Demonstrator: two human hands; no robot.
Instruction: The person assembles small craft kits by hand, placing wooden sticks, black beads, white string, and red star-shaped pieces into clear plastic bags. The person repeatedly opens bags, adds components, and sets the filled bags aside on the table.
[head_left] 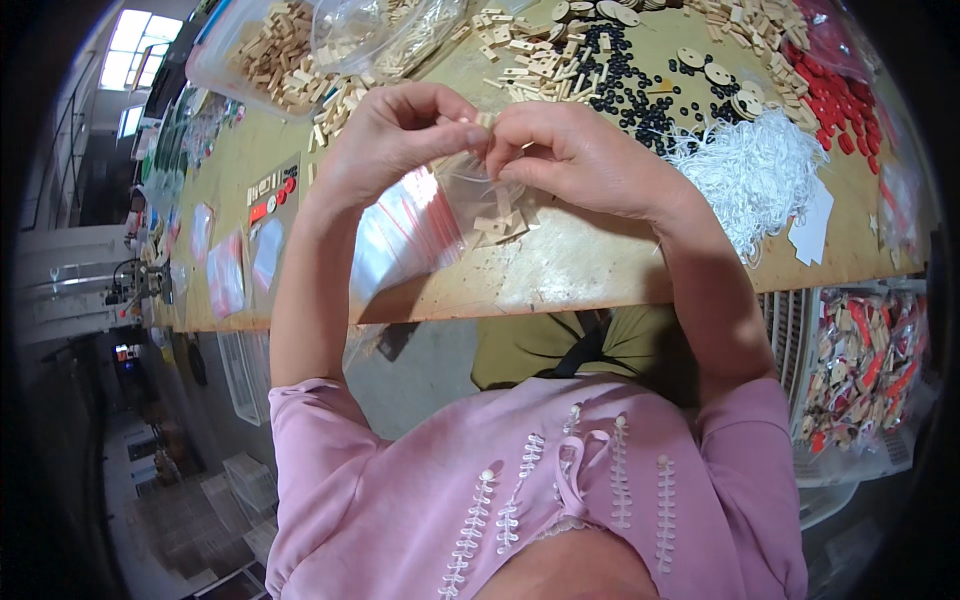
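Above the near part of the table, my left hand (395, 140) and my right hand (590, 155) meet, both closed with fingertips pinched at the top of a small clear plastic bag (468, 190). The bag hangs down between them, and a few light wooden pieces (497, 225) show at its lower end. My fingers partly hide its upper edge. Just beneath my left wrist lies a stack of flat clear zip bags (405, 240) with red stripes.
Wooden blocks (280, 55) fill a plastic tub at the far left. Black rings (625, 80), wooden discs (690, 57) and red pieces (835, 95) lie farther back. White string (750, 170) is heaped at right. A crate of filled bags (865, 360) stands below the table's right end.
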